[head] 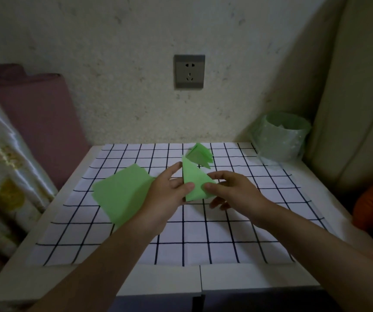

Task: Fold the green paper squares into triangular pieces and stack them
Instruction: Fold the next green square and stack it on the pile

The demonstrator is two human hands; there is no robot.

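Note:
A green paper folded into a tall triangle (pixel 193 177) is held above the checked cloth (pixel 203 233) at the middle of the table. My left hand (pixel 169 192) pinches its left lower edge between thumb and fingers. My right hand (pixel 230 190) pinches its right lower corner. To the left lies a stack of flat green paper squares (pixel 122 192), partly under my left wrist. Behind the held piece sits a small pile of folded green triangles (pixel 200 155), touching the cloth.
A pale green cylindrical bin (pixel 282 136) stands at the table's back right corner against the wall. A wall socket (pixel 189 72) is straight ahead. Pink fabric (pixel 34 122) and patterned bedding flank the left edge; an orange object (pixel 372 210) sits at right.

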